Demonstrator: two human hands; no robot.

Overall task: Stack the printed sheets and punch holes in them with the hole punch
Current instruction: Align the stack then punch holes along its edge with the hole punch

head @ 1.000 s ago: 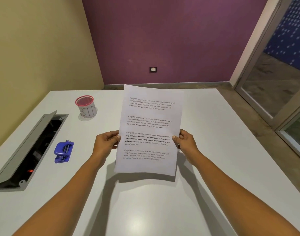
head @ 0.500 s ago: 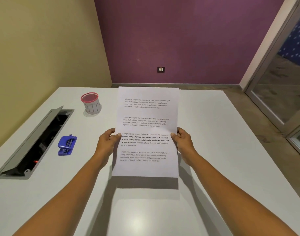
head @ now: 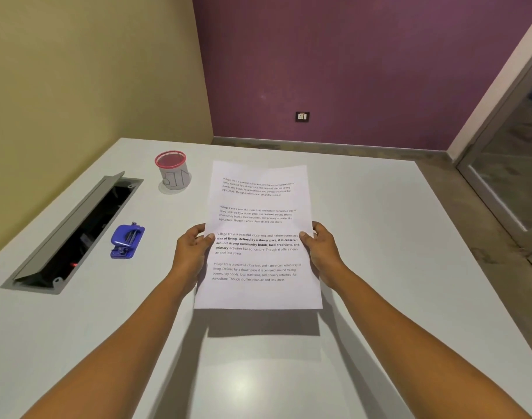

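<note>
White printed sheets (head: 258,291) with several paragraphs of text hang upright above the white table (head: 379,237), casting a shadow under their lower edge. My left hand (head: 190,252) grips their left edge and my right hand (head: 322,252) grips their right edge, thumbs on the front. How many sheets are in the bundle is not visible. A blue hole punch (head: 127,241) lies on the table to the left of my left hand, apart from it.
A red-rimmed mesh cup (head: 171,170) labelled BIN stands at the back left. An open grey cable hatch (head: 74,234) is sunk into the table's left side. Yellow and purple walls close the far corner; a glass door (head: 506,189) is at right.
The sheets have been squared up from a tilt to straight and shifted slightly left; the view has panned left and both hands keep their grip.
</note>
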